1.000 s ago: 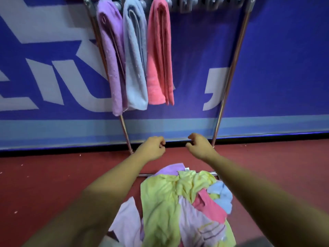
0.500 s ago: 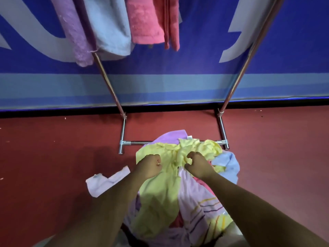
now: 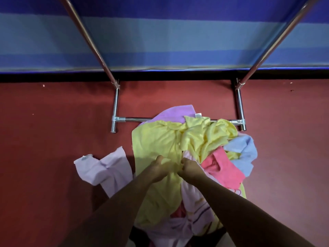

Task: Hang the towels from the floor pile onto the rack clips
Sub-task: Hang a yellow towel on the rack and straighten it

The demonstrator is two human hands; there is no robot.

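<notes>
A pile of towels (image 3: 204, 143) lies on the red floor in front of the rack's base. A large yellow-green towel (image 3: 156, 145) covers its left side. Pink (image 3: 222, 168), light blue (image 3: 243, 152) and purple (image 3: 176, 113) towels show around it. My left hand (image 3: 158, 168) and my right hand (image 3: 190, 168) are down on the pile's middle, side by side, fingers curled into the yellow-green towel's fabric. The rack's clips and hung towels are out of view above.
The rack's two slanted poles (image 3: 92, 43) rise to the top corners, and its metal base bar (image 3: 135, 119) crosses the floor behind the pile. A pale lilac towel (image 3: 105, 172) lies apart at the left. A blue banner wall (image 3: 169, 36) stands behind.
My head has tilted down, so the hung towels left the view. Both hands dropped from in front of the rack onto the pile and closed on the yellow-green towel.
</notes>
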